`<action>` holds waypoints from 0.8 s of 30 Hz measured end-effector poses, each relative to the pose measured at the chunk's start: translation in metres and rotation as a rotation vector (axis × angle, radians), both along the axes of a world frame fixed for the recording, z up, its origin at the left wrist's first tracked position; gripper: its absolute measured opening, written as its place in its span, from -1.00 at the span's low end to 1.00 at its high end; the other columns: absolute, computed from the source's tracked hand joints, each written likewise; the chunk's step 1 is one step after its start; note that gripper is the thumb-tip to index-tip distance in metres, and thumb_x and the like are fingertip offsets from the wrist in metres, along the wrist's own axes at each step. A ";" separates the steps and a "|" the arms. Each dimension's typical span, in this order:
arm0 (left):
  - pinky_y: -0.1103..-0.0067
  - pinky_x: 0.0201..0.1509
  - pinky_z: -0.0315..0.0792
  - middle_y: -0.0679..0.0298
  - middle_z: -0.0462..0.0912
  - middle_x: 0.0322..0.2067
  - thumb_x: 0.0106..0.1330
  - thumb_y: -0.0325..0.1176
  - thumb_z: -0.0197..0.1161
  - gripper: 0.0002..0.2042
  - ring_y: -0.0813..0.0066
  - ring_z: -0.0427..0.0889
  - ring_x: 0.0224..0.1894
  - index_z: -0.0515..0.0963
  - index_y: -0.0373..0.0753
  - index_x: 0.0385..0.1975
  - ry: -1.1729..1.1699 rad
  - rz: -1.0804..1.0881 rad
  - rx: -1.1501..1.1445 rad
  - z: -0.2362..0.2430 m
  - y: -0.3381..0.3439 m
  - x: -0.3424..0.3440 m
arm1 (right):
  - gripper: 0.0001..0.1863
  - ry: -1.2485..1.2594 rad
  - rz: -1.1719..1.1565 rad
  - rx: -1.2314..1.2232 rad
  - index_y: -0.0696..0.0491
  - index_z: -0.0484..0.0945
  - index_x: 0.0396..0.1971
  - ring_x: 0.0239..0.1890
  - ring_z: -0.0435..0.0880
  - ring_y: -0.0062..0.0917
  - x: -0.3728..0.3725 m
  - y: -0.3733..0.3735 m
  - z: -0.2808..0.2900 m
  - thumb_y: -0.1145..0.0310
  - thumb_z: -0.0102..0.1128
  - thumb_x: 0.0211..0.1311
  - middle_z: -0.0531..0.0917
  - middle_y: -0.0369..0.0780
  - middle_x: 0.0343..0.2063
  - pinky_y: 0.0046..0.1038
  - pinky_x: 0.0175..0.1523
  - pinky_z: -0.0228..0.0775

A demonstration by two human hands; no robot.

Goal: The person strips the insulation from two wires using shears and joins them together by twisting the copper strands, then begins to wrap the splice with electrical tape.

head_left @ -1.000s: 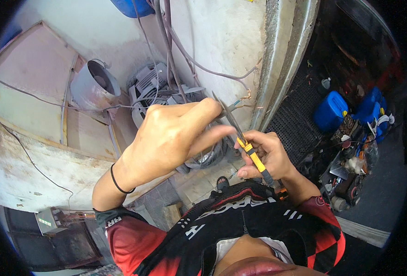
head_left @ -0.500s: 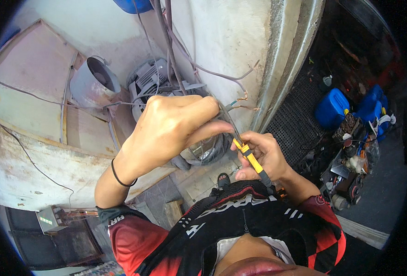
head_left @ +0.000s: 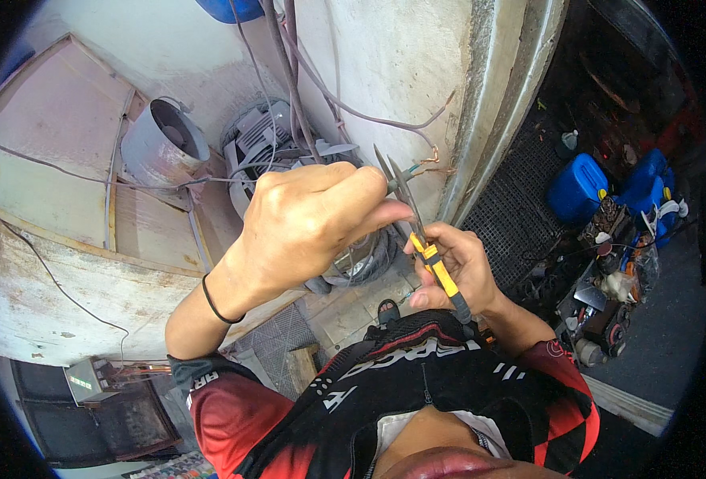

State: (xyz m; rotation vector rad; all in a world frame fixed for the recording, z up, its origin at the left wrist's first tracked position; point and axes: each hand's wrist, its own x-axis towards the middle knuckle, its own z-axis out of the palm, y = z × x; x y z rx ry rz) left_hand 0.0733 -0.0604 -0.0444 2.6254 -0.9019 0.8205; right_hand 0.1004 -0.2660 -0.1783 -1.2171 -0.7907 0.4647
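pliers [head_left: 417, 219] in right hand [head_left: 457, 267] (jaws apart), wire [head_left: 405, 170] between

Pale, stained concrete wall [head_left: 385, 72] with grey cables [head_left: 289, 80] running down it, round grey exhaust fan [head_left: 165, 140], weathered wooden panelling [head_left: 57, 207], dark metal floor grating [head_left: 513, 215], blue plastic jerrycans [head_left: 577, 188] among clutter, even daylight
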 end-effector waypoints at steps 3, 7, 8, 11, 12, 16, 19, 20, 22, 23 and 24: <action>0.46 -0.66 0.20 0.23 0.26 -0.74 -0.07 -0.29 0.49 -0.63 0.32 0.34 -0.72 0.34 -0.24 -0.68 -0.012 0.006 0.004 0.000 -0.001 0.001 | -0.37 0.003 0.001 0.028 0.27 0.45 -0.07 -0.53 0.44 -0.78 0.001 0.000 -0.001 0.37 0.60 -0.15 0.49 -0.36 -0.56 -0.70 -0.46 0.22; 0.46 -0.66 0.19 0.23 0.26 -0.74 -0.07 -0.29 0.49 -0.63 0.32 0.33 -0.72 0.34 -0.24 -0.68 -0.023 0.015 -0.003 0.000 -0.003 0.003 | -0.35 0.036 0.000 0.046 0.29 0.44 -0.07 -0.52 0.44 -0.78 0.001 0.000 -0.002 0.37 0.60 -0.15 0.50 -0.35 -0.54 -0.70 -0.45 0.23; 0.45 -0.66 0.19 0.23 0.25 -0.74 -0.07 -0.29 0.49 -0.63 0.32 0.33 -0.72 0.34 -0.24 -0.68 -0.025 0.020 0.000 -0.001 -0.003 0.003 | -0.35 0.050 -0.004 0.055 0.29 0.44 -0.07 -0.52 0.44 -0.78 0.000 0.001 -0.002 0.37 0.60 -0.15 0.50 -0.34 -0.53 -0.70 -0.44 0.24; 0.45 -0.67 0.18 0.23 0.24 -0.74 -0.07 -0.29 0.49 -0.63 0.32 0.32 -0.73 0.34 -0.24 -0.68 -0.034 0.031 0.005 -0.001 -0.005 0.003 | -0.36 0.078 -0.011 0.072 0.29 0.43 -0.07 -0.51 0.45 -0.78 -0.001 0.002 -0.002 0.38 0.60 -0.15 0.50 -0.34 -0.51 -0.70 -0.43 0.25; 0.45 -0.67 0.17 0.23 0.24 -0.74 -0.07 -0.29 0.49 -0.63 0.32 0.32 -0.73 0.33 -0.24 -0.68 -0.039 0.031 0.005 -0.001 -0.006 0.003 | -0.36 0.079 -0.011 0.071 0.29 0.43 -0.07 -0.51 0.45 -0.78 -0.002 0.002 -0.002 0.38 0.60 -0.15 0.50 -0.34 -0.50 -0.70 -0.43 0.26; 0.45 -0.66 0.19 0.22 0.26 -0.74 -0.06 -0.29 0.50 -0.65 0.30 0.34 -0.72 0.38 -0.24 -0.66 -0.012 0.047 0.028 0.001 -0.006 0.003 | -0.35 0.114 -0.052 0.031 0.22 0.43 -0.11 -0.55 0.41 -0.82 -0.004 0.003 0.001 0.28 0.61 -0.17 0.47 -0.38 -0.59 -0.75 -0.43 0.20; 0.52 -0.64 0.28 0.24 0.40 -0.70 -0.03 -0.30 0.50 -0.69 0.37 0.44 -0.70 0.45 -0.27 -0.59 0.057 -0.020 -0.010 0.001 -0.002 0.007 | -0.36 0.142 0.009 0.009 0.23 0.44 -0.12 -0.55 0.43 -0.81 -0.004 0.001 0.009 0.28 0.61 -0.17 0.49 -0.38 -0.59 -0.74 -0.43 0.22; 0.54 -0.62 0.30 0.24 0.45 -0.68 0.00 -0.32 0.49 -0.72 0.41 0.47 -0.69 0.46 -0.28 -0.56 0.122 -0.014 -0.075 0.003 -0.002 0.005 | -0.36 0.139 0.023 0.019 0.23 0.44 -0.12 -0.55 0.43 -0.81 -0.003 0.000 0.009 0.28 0.61 -0.17 0.49 -0.37 -0.59 -0.74 -0.43 0.22; 0.60 -0.59 0.36 0.25 0.55 -0.64 0.08 -0.37 0.45 -0.77 0.49 0.54 -0.66 0.49 -0.30 -0.51 0.253 -0.006 -0.203 0.005 -0.003 0.000 | -0.37 0.135 0.046 0.042 0.24 0.45 -0.13 -0.55 0.45 -0.80 -0.002 -0.001 0.008 0.29 0.61 -0.18 0.50 -0.37 -0.59 -0.74 -0.43 0.24; 0.61 -0.58 0.37 0.25 0.57 -0.63 0.11 -0.40 0.42 -0.79 0.52 0.55 -0.65 0.49 -0.31 -0.50 0.277 -0.016 -0.207 0.006 -0.001 0.000 | -0.36 0.112 0.038 0.035 0.24 0.46 -0.13 -0.55 0.45 -0.80 -0.001 -0.002 0.007 0.29 0.61 -0.18 0.50 -0.37 -0.60 -0.73 -0.43 0.24; 0.63 -0.57 0.38 0.25 0.58 -0.62 0.14 -0.43 0.39 -0.82 0.55 0.56 -0.65 0.49 -0.32 -0.48 0.300 -0.025 -0.211 0.006 0.000 0.000 | -0.36 0.088 0.031 0.029 0.24 0.46 -0.13 -0.56 0.45 -0.79 0.000 -0.002 0.006 0.29 0.61 -0.19 0.51 -0.37 -0.60 -0.73 -0.43 0.25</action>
